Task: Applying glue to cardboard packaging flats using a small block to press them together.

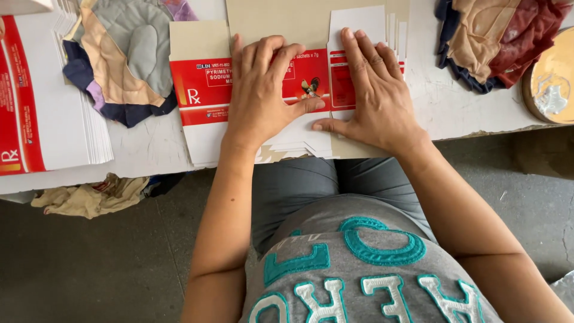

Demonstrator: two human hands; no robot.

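Pressing down flat with both hands, palms on card, so that the sheets underneath are being kept from sliding. Left hand [260,90] lying spread over the red-and-white carton blank [203,90], fingers [269,54] stretched out and released, gripping nothing, only weighing on the printed panel; thumb pointing right toward the other hand. Right hand [373,90] resting just beside it, likewise splayed and unclenched, covering the narrower red panel and the white flaps [359,21] above, thumb tucked low at the near edge, seemingly steadying or squaring the fanned pile. Carton blank lying at the near edge of the white worktop [454,107], on top of a staggered stack of similar sheets and a brown card piece [269,21], directly ahead of the seated body.

Further left, resting within easy reach, a tall stack of blanks [48,101] with red print, edges fanned. Behind it, lying loose, a patchwork cloth pad [119,60]; another cloth bundle [496,42] sitting far right, touching a round golden lid [553,78]. Below the worktop edge, hanging crumpled, a beige rag [89,194].
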